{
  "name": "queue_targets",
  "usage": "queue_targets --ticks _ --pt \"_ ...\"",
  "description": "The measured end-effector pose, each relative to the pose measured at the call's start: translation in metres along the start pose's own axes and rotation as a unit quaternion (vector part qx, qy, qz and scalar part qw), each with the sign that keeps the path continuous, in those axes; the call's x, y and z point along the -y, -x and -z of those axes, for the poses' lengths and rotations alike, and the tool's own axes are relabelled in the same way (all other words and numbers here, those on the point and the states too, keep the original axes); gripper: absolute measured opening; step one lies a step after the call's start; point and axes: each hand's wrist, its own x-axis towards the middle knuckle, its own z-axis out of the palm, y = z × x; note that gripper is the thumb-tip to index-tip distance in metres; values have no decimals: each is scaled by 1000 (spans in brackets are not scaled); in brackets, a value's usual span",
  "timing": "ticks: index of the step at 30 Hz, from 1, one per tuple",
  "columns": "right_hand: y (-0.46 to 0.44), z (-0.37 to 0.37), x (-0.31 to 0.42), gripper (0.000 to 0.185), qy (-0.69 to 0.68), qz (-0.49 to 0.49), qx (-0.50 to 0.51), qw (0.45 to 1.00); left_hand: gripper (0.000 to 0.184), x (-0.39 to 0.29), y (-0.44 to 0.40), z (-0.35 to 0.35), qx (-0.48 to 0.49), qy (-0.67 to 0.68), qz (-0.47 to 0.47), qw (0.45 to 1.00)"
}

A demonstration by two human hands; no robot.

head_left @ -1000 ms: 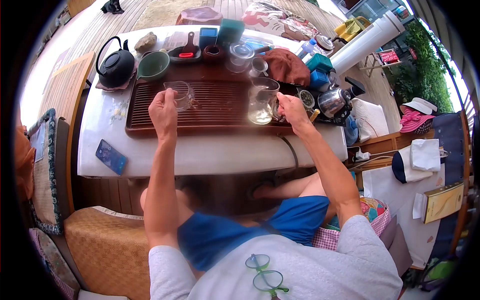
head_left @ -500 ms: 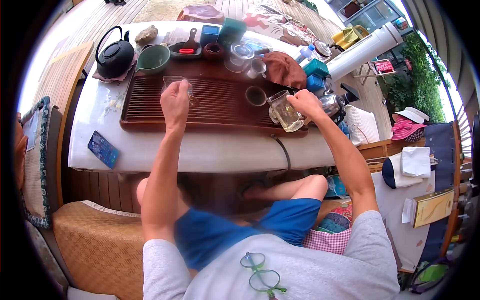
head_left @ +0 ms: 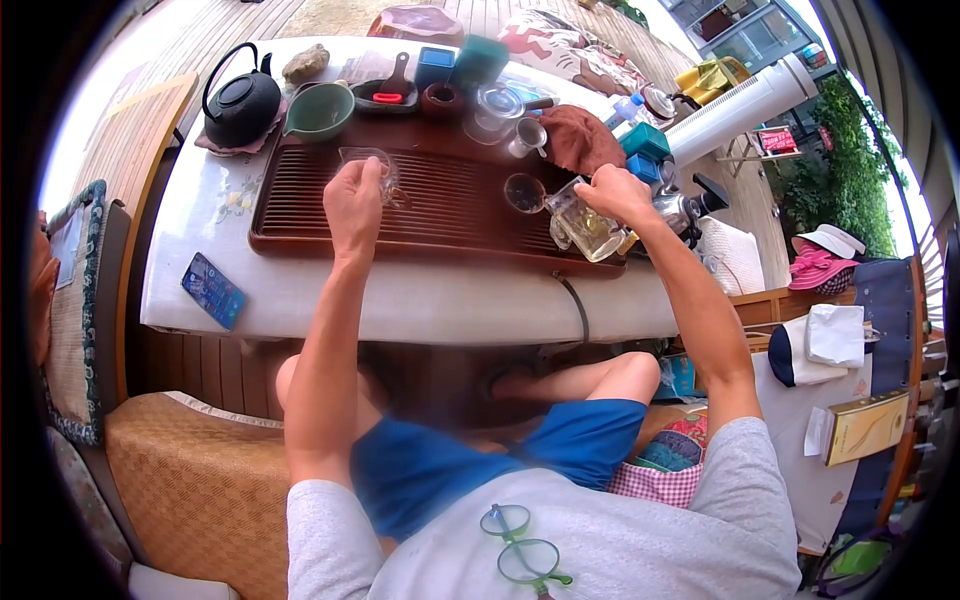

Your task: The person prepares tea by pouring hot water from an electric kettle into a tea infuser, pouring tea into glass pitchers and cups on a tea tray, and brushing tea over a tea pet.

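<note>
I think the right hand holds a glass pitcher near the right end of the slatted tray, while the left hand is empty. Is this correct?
The left hand is not empty: the head view shows it holding a clear vessel. The right hand does hold the glass pitcher there.

Glass pitcher (head_left: 592, 230) now tilted instead of upright, and farther right.

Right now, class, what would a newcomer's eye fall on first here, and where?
Probably the glass pitcher, tilted in the right hand at the right end of the tray. Next, the left hand, holding a clear vessel above the slats. Then the black kettle at the far left corner of the table, beside the green bowl.
</note>
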Motion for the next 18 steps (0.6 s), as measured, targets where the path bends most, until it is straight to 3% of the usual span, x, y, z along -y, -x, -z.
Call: queue_targets --ticks 4,5,7,9,18 --pt "2 -12 -8 43 -159 10 19 987 25 -5 1 5 -12 13 14 1000" --pt "1 -26 -14 43 -262 45 8 964 25 -4 0 6 -13 15 16 1000" --pt "7 -40 -5 44 -457 24 69 887 25 -3 -1 6 -13 14 15 1000" --pt "12 -65 11 43 -544 60 61 835 25 -1 0 4 -8 9 8 1000" --pt "14 -142 88 45 -682 83 27 726 25 -2 3 -1 -1 17 23 1000"
